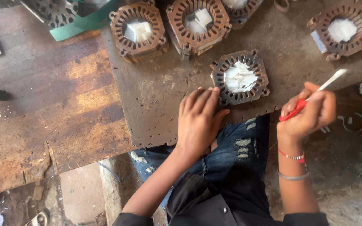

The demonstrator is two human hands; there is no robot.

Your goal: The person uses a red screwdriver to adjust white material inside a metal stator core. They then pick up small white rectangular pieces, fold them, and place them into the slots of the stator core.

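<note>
Resting flat on a rusty metal surface [156, 92], left hand [197, 121] open, fingers touching a round slotted metal ring [239, 77] full of white paper bits. Right hand [311, 109] closed around a red-handled tool [298, 108], past the near edge. More rings [138, 30] along the far side. Worn wooden surface [42, 109] to the left, mostly bare. Dirt floor [348, 196] below.

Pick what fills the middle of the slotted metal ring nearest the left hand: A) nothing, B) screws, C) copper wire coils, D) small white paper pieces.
D: the slotted metal ring beside the left hand holds a heap of small white paper pieces in its central hole.
</note>
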